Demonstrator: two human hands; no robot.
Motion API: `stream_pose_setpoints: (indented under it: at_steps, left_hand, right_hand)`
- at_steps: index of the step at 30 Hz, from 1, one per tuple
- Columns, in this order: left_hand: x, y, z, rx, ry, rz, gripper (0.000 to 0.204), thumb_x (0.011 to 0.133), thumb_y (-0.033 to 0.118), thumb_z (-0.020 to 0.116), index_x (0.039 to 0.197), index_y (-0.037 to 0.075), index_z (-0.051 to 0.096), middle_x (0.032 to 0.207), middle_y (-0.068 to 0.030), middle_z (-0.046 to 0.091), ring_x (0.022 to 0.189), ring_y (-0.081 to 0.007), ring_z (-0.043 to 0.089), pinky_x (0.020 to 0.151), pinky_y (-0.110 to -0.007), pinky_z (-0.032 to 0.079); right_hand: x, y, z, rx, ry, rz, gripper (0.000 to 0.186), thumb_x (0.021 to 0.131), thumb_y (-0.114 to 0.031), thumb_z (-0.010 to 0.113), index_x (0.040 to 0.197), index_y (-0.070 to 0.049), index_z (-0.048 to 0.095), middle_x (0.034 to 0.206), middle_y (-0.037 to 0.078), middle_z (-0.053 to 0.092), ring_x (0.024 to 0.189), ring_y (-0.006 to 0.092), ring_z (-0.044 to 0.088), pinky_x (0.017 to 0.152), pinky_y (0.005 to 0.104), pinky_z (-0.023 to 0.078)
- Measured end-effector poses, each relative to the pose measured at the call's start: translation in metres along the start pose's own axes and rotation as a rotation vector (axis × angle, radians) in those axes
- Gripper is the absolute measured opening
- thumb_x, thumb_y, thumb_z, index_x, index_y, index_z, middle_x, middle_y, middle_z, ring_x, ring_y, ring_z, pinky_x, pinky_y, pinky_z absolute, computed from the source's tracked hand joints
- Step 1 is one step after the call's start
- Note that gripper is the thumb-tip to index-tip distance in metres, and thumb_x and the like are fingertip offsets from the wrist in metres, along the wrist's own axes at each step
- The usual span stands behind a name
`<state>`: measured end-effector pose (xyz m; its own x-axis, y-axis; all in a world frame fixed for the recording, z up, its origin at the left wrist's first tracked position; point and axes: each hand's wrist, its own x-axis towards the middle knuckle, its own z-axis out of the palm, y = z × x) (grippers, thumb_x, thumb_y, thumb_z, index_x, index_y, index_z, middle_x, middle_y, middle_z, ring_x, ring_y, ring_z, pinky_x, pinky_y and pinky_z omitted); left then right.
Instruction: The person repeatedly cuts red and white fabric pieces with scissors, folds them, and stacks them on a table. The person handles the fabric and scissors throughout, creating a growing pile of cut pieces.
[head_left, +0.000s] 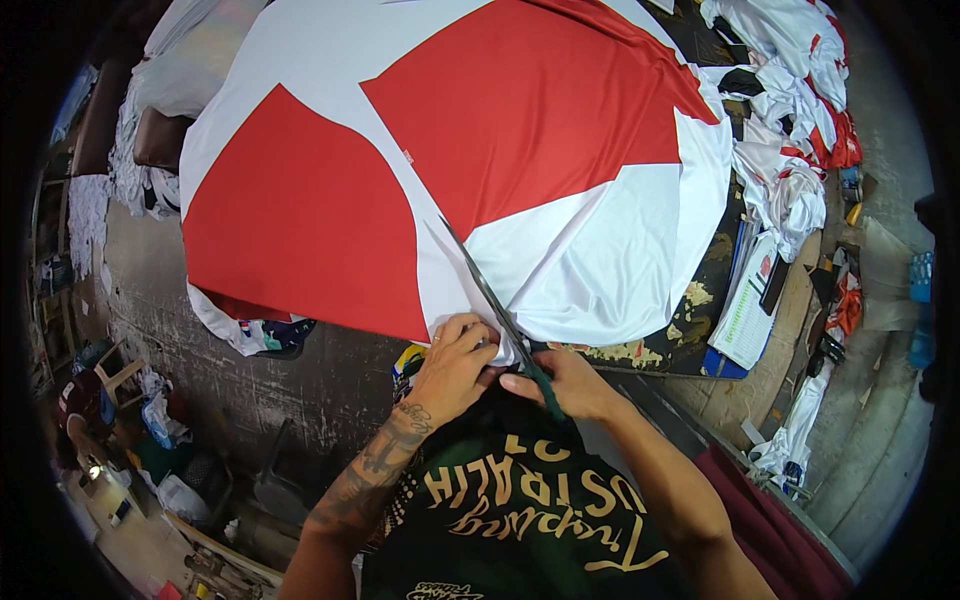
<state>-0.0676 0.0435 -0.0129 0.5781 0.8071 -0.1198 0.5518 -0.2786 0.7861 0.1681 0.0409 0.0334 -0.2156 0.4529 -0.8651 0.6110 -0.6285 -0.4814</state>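
A large sheet of glossy fabric [300, 230], white with red shapes, is spread over the table before me. Its near edge is bunched where my left hand [455, 362] grips it with bent fingers. My right hand [568, 385] holds long scissors [480, 277] by their dark green handle, just right of my left hand. The blades point away from me over a white strip between the red shapes, along the fabric near my left fingers. Whether the lower blade is under the cloth I cannot tell.
The worn dark table edge [640, 355] shows at right, with papers [745, 305] and heaped white and red garments [790, 190]. Piled cloth [180, 80] lies at upper left. At lower left are another person [80, 405], a wooden stool [118, 375] and bags.
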Motion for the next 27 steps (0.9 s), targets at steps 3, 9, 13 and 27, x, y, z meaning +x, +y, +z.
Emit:
stream_pose_setpoints:
  at_steps: [3, 9, 13, 27]
  left_hand:
    - [0.005, -0.005, -0.01, -0.207, -0.063, -0.024, 0.031, 0.079, 0.015, 0.086, 0.103, 0.0, 0.073, 0.123, -0.0104, 0.065, 0.131, -0.0328, 0.051, 0.11, -0.046, 0.044]
    - [0.01, -0.021, -0.027, -0.337, -0.194, -0.014, 0.04, 0.089, 0.024, 0.082, 0.121, 0.003, 0.072, 0.13, -0.0146, 0.066, 0.135, -0.0334, 0.052, 0.117, -0.047, 0.041]
    - [0.016, -0.036, -0.031, -0.387, -0.305, 0.049, 0.043, 0.091, 0.026, 0.079, 0.125, 0.002, 0.069, 0.135, -0.0173, 0.063, 0.137, -0.0344, 0.052, 0.12, -0.048, 0.04]
    - [0.077, -0.072, -0.074, -0.857, -0.745, -0.132, 0.039, 0.104, 0.034, 0.069, 0.125, 0.001, 0.067, 0.119, -0.0171, 0.074, 0.114, -0.0303, 0.071, 0.103, -0.043, 0.053]
  right_hand:
    - [0.011, -0.025, -0.008, -0.019, -0.022, 0.021, 0.075, 0.082, -0.069, 0.084, 0.093, 0.005, 0.076, 0.08, 0.013, 0.072, 0.077, 0.0208, 0.067, 0.076, 0.0369, 0.054]
    - [0.047, -0.078, -0.023, 0.027, -0.079, 0.017, 0.082, 0.083, -0.072, 0.081, 0.105, 0.006, 0.075, 0.087, 0.016, 0.076, 0.087, 0.0228, 0.074, 0.082, 0.0358, 0.057]
    - [0.06, -0.111, -0.029, -0.004, -0.106, 0.143, 0.082, 0.083, -0.074, 0.08, 0.103, 0.006, 0.074, 0.085, 0.017, 0.076, 0.083, 0.0261, 0.075, 0.078, 0.0384, 0.057]
    - [0.13, -0.22, -0.051, -0.081, 0.022, -0.002, 0.072, 0.081, -0.073, 0.082, 0.078, -0.003, 0.067, 0.067, 0.004, 0.061, 0.062, 0.0147, 0.064, 0.059, 0.0319, 0.05]
